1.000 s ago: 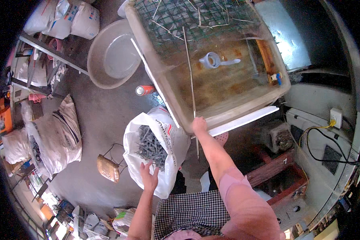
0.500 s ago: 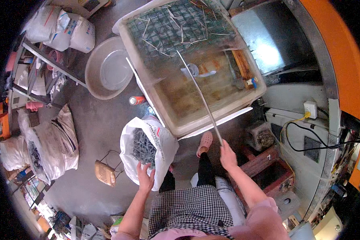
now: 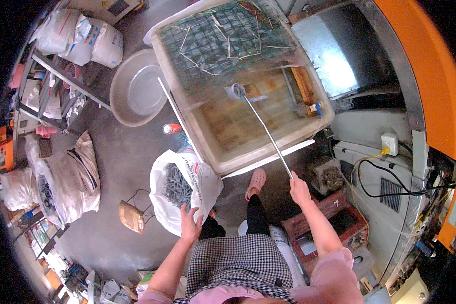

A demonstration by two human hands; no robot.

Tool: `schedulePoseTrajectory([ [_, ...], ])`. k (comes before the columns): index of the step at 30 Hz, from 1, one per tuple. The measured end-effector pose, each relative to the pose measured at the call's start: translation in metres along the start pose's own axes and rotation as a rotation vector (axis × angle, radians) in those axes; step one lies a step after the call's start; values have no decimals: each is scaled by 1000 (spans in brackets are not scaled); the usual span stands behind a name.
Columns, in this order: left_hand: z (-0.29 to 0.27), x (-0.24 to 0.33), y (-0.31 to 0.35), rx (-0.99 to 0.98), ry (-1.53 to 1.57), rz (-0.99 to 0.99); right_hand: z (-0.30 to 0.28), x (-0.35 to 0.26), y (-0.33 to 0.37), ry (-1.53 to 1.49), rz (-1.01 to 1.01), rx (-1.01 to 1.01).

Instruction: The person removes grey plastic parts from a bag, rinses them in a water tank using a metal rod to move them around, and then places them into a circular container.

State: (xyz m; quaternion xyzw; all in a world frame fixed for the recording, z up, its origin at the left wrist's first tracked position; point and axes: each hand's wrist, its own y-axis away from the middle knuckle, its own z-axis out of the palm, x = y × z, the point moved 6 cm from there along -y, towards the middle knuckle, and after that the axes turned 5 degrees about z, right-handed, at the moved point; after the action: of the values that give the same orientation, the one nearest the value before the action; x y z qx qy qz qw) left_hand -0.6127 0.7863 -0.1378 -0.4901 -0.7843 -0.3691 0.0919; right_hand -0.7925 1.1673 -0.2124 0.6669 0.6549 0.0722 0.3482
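Note:
My right hand [image 3: 300,190] is closed round the near end of a long thin metal rod [image 3: 271,138]. The rod reaches over the near rim of a large beige tub [image 3: 219,164] of brownish water. Its far end meets a small pale, rounded piece [image 3: 233,91] in the tub; whether it hooks it or only touches it, I cannot make out. At the near edge of a white sack [image 3: 163,215], my left hand [image 3: 190,226] has its fingers spread, its fingertips by the rim. Many grey plastic strips [image 3: 176,183] fill the sack's mouth.
A green net [image 3: 202,43] spans the tub's far part. Left of it stand a round beige basin [image 3: 117,93] and an orange can [image 3: 172,128]. Filled sacks [image 3: 73,182] sit farther left. A red metal frame [image 3: 334,223] and cables [image 3: 370,182] are on the right.
The rod's far end has come down from the net's edge to the pale piece. My right hand has shifted slightly right and farther away. My left hand has moved a little right along the sack.

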Motion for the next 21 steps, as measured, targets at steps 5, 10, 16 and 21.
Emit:
schedulePoseTrajectory([
  [5,4,4,-6,0,-38,-7,2,-9,-43,-41,13,-22],
  [10,13,6,-14,-23,2,-50,23,-15,-91,-22,52,-59],
  [16,20,5,-23,-26,7,-34,46,-33,-154,-5,18,-20],
  [21,27,1,-31,-30,-11,-41,55,-52,-204,-36,49,4],
])
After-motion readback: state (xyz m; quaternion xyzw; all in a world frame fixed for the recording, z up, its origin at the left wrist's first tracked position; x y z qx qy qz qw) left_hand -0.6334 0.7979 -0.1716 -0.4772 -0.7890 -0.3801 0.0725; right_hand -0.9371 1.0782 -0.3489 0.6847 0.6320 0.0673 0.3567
